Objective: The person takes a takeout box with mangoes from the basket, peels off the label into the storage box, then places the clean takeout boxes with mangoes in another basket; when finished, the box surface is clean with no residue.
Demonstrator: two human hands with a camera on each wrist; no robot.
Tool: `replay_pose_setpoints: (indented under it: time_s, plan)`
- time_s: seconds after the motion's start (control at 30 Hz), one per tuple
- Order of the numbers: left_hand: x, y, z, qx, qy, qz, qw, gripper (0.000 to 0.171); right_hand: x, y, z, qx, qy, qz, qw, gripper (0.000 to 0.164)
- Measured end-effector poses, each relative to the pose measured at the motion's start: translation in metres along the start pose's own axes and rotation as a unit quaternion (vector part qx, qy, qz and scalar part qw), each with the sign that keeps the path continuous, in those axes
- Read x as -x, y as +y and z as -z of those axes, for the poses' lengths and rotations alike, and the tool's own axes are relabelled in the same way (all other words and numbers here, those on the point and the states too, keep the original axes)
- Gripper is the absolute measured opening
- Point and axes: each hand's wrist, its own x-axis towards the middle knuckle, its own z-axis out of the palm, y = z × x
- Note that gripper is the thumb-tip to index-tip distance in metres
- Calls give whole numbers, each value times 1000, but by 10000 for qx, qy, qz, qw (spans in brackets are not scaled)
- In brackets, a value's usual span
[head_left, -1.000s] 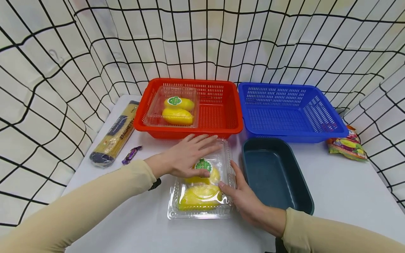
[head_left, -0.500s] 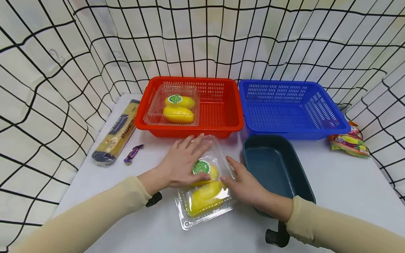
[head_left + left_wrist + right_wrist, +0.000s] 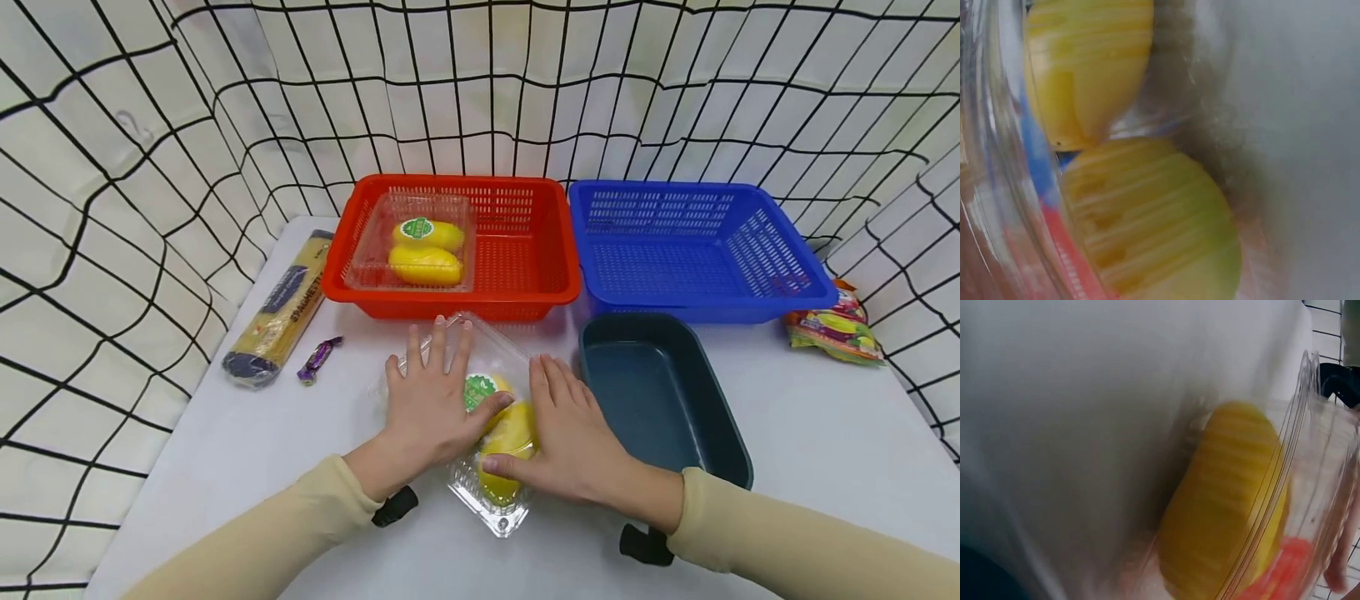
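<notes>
A clear plastic clamshell box (image 3: 493,343) holding two yellow mangoes (image 3: 516,427) lies turned cornerwise on the white table, in the middle of the head view. My left hand (image 3: 429,407) rests on its lid and left side with fingers spread, thumb beside the green round sticker (image 3: 478,390). Along the right side lies my right hand (image 3: 573,437), its fingers straight and together, the thumb over the lower mango. Through the clear wall the left wrist view shows both mangoes (image 3: 1154,219); the right wrist view shows one mango (image 3: 1222,506) close up.
Behind stand a red basket (image 3: 536,297) with a second clamshell of mangoes (image 3: 426,265) and a blue basket (image 3: 697,302). A dark teal tray (image 3: 663,400) sits right of the hands. Spaghetti (image 3: 281,308) and a purple-wrapped candy (image 3: 319,360) lie left, a colourful snack bag (image 3: 836,329) far right.
The clamshell has turned counterclockwise, its near corner swinging right. My left fingers have moved left to its left side; my right hand has gone from holding the edge to lying flat along it.
</notes>
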Motion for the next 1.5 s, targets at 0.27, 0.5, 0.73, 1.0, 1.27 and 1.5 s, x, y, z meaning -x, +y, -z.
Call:
replay_pose_setpoints:
  time_s: [0.27,0.5,0.73,1.0,1.27,1.5]
  plan:
    - [-4,7,4,135,55,473,9988,105,-6,-7,-2,585,7,271,9979,130]
    - [-2,-12,11,469,-109,-75,9988,110,-13,-9,0,805,-192,425,9957,137]
    - [0,-42,24,520,-549,-1501,9858,122,-21,7,18,830,-822,862,9894,138]
    - [-1,-54,30,322,-1158,-1928,9738,132,-37,35,32,567,-1350,1600,9762,138]
    - [1,-58,30,104,-1141,-1867,9757,132,-43,45,30,640,-1218,1887,9723,135]
    - [3,-58,29,-63,-917,-1825,9789,135,-30,45,23,875,-583,1619,9812,131]
